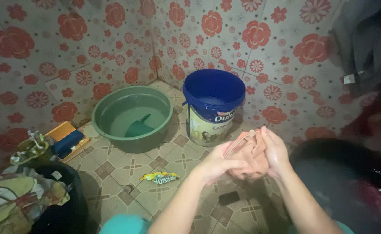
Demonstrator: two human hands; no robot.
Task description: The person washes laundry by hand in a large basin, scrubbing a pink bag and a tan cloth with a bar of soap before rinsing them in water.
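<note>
Both of my hands are pressed together around a wet, pinkish-tan piece of cloth (251, 158) held above the tiled floor. My left hand (218, 164) grips it from the left side, fingers wrapped across the fabric. My right hand (275, 151) closes over it from the right, fingers upright against the cloth. Just beyond the hands stands a blue bucket (213, 89) with water in it. To its left sits a green basin (132, 113) of water with a green scoop (139, 127) lying inside.
A large dark tub (350, 173) sits at the lower right. A yellow sachet (159, 177) lies on the floor. At left are a dark basket with patterned laundry (21, 195) and a yellow tray holding a blue item (68, 142). Dark clothes (368, 39) hang at upper right.
</note>
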